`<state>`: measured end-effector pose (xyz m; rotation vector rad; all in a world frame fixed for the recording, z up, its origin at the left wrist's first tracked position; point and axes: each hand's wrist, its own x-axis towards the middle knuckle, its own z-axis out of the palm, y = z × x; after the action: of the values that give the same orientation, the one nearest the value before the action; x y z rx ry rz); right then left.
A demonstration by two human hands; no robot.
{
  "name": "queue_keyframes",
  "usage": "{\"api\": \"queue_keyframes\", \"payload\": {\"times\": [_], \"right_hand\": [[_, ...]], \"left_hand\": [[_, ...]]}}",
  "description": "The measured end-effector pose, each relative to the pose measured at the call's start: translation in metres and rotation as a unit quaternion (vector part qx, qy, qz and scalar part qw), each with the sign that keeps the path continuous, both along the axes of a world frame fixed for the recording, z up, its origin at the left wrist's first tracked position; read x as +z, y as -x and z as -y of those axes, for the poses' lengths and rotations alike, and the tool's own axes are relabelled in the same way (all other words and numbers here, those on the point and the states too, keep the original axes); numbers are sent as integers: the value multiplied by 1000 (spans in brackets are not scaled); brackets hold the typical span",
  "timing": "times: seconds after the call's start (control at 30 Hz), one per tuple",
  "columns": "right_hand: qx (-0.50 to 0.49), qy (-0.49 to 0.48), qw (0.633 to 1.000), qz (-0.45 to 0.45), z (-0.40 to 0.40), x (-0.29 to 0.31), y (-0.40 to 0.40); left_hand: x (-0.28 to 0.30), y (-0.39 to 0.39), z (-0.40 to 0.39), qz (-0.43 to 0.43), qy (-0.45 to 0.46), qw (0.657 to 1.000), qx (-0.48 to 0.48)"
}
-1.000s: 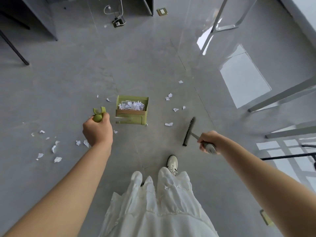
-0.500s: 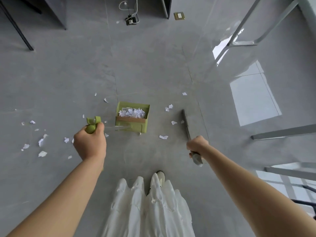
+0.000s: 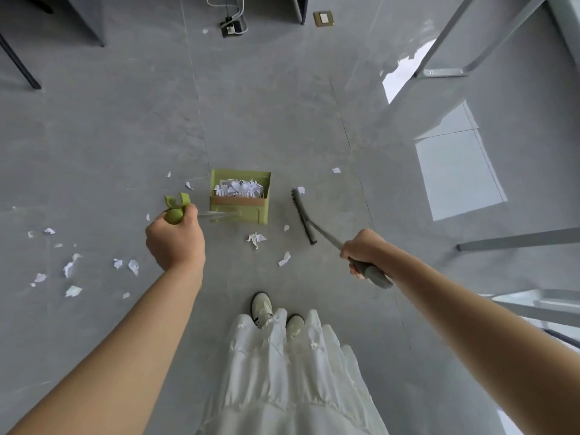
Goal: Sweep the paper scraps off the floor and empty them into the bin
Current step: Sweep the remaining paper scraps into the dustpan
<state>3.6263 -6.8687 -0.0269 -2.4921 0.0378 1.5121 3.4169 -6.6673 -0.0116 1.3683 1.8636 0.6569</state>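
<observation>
Broom now angled, nearer scraps

Likely office: polished grey tile floor, metal desk legs, floor socket plate, power strip with cable.

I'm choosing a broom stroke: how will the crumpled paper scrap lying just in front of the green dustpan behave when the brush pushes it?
The crumpled scrap looks thin and creased, so probably very light and apt to skitter or flip. The glossy floor suggests it slides easily. The brush likely moves it with a gentle stroke.
</observation>
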Motion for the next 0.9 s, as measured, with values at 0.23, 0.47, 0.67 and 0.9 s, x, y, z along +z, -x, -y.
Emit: {"api": "queue_keyframes", "payload": {"times": [0.23, 0.47, 0.67, 0.9], "right_hand": [[-13, 11, 997, 75, -28, -10, -74], [-4, 29, 996, 85, -48, -40, -158], [39, 35, 996, 72, -67, -64, -196], [170, 23, 983, 63, -94, -47, -169]], "left_hand": [[0, -14, -29, 5, -6, 1000, 14], [-6, -41, -37, 17, 11, 997, 72], [-20, -57, -37, 28, 14, 992, 123], [-16, -65, -32, 1, -1, 983, 183]]}}
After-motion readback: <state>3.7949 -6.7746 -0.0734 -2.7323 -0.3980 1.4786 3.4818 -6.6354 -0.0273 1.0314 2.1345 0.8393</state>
